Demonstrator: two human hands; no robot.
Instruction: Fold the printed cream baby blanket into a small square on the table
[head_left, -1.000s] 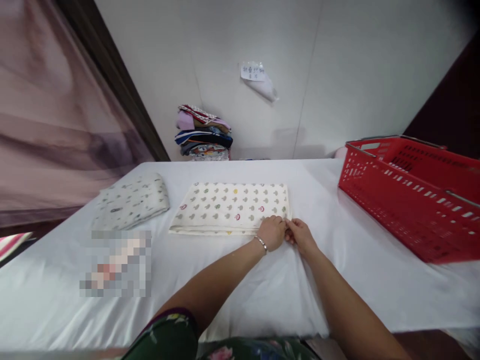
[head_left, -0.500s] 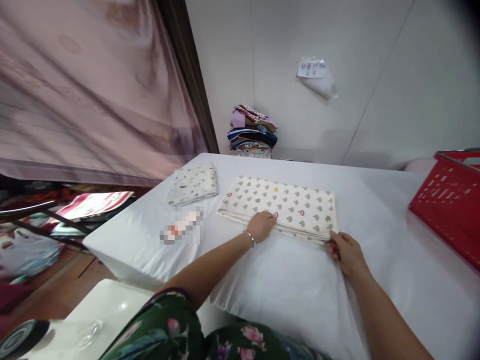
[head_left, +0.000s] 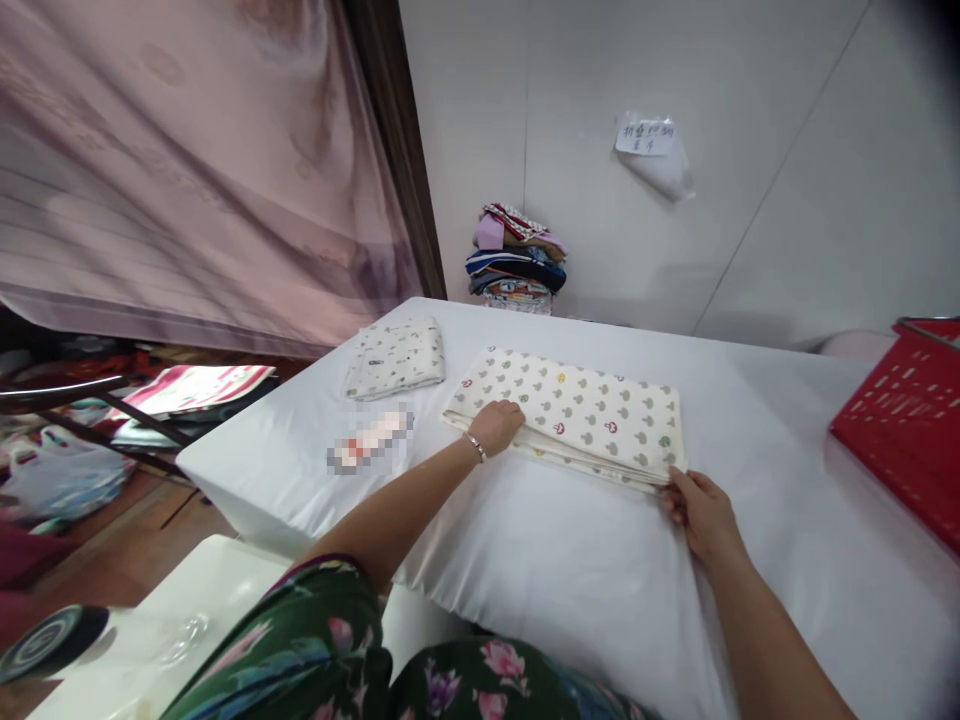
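Note:
A cream cloth with mushroom prints [head_left: 577,405] lies folded in layers on the white-covered table [head_left: 570,560]. On its near edge, left of the middle, rests my left hand [head_left: 496,428], a bracelet at the wrist, its fingers closed on the fabric. My right hand [head_left: 701,508] pinches the near right corner of the same cloth between thumb and fingers. Back left on the table is a smaller folded cloth with a sparse print [head_left: 397,358].
A red perforated basket [head_left: 907,420] stands at the right. A blurred-out item [head_left: 371,440] lies on the table's left. Folded clothes [head_left: 517,260] are stacked by the wall. A white stool [head_left: 217,600] is at the lower left, below a pink curtain [head_left: 225,180].
My left hand has slid left along the near edge of the mushroom-print cloth. My right hand keeps its pinch at the corner. The whole view has shifted slightly.

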